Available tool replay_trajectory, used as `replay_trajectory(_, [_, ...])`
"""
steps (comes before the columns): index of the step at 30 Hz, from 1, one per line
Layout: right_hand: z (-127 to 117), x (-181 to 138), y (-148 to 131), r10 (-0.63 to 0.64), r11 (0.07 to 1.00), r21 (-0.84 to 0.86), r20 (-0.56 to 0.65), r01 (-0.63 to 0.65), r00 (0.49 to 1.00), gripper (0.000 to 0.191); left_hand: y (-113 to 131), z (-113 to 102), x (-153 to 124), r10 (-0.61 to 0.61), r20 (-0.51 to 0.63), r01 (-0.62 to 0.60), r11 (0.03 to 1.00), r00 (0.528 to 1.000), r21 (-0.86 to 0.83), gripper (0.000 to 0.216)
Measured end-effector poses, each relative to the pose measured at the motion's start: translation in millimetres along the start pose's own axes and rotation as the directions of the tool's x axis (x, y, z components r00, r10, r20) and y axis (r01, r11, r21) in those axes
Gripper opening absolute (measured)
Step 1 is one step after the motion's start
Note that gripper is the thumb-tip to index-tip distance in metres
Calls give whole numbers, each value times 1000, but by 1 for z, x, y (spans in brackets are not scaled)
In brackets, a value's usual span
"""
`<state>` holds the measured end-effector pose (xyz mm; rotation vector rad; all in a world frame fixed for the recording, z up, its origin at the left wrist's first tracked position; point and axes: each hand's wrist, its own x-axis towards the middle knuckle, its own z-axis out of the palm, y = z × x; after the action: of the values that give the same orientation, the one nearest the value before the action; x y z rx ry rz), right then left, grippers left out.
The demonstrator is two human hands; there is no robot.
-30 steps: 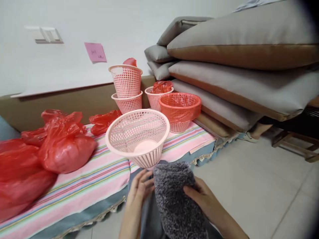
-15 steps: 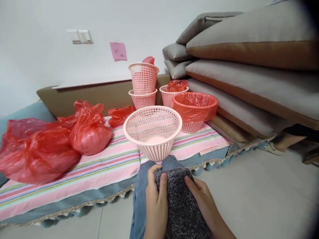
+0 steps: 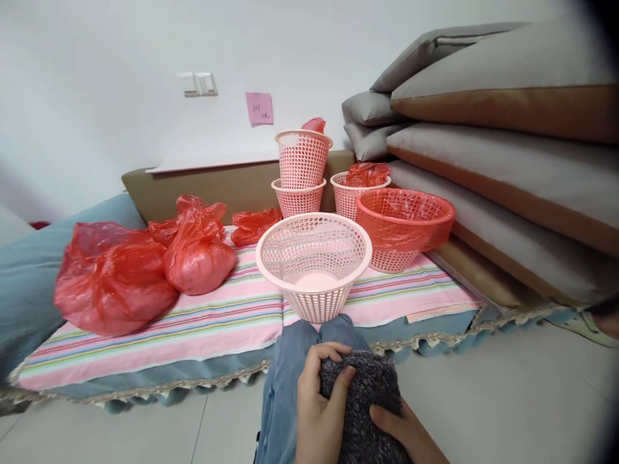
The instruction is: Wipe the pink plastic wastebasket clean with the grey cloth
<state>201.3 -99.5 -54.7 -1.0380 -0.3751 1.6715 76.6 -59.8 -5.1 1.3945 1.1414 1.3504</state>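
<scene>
A dark grey, fluffy cloth is gripped over my lap by both hands. My left hand holds its upper left edge, thumb on the front and fingers curled over the top. Lower on the right side, my right hand pinches it with the thumb in front; its other fingers are hidden behind the cloth. Just beyond my knees stands a pale pink plastic basket with perforated sides, tilted toward me and with nothing in it. Neither hand touches the basket.
Filled red plastic bags lie left on the striped cloth. Behind are stacked pink baskets and a basket lined with a red bag. Grey cushions pile up at right. A pink note is on the wall.
My view has turned left, so the scene sits further right. My right hand has slid lower along the grey cloth, and my left fingers have curled further over its top edge.
</scene>
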Motion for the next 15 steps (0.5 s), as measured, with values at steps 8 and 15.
replay_trajectory(8, [-18,11,-12,-33,999,21,-336,43,941,60,4,-22,45,530,-12,-452,735,848,506,12])
replay_trajectory(15, [-32,30,-69,-411,906,-131,-496,402,765,56,-8,-32,115,571,294,-563,376,766,736,32])
